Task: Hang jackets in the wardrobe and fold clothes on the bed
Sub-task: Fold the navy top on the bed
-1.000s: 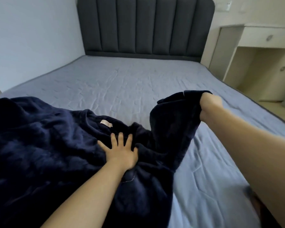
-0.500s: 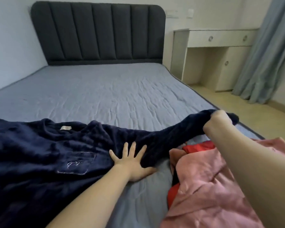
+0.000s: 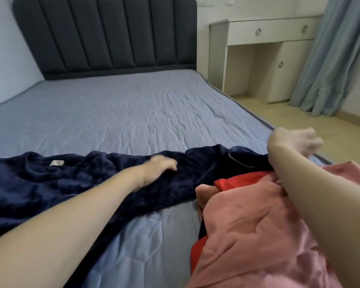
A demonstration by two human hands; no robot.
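A navy fleece garment (image 3: pixel 50 183) is spread across the near part of the bed (image 3: pixel 133 113), its pale neck label (image 3: pixel 57 162) turned upward. The left hand (image 3: pixel 158 166) is laid on the garment's sleeve, palm down, fingers loosely extended and nothing pinched. A red garment (image 3: pixel 233 181) is seen partly covered by a pink garment (image 3: pixel 258 235) heaped at the bed's near right. The right hand (image 3: pixel 293 140) is raised above the sleeve's end, blurred; whether its grip is closed on cloth cannot be told. A white desk (image 3: pixel 268 34) and blue curtain (image 3: pixel 330 59) are seen beyond.
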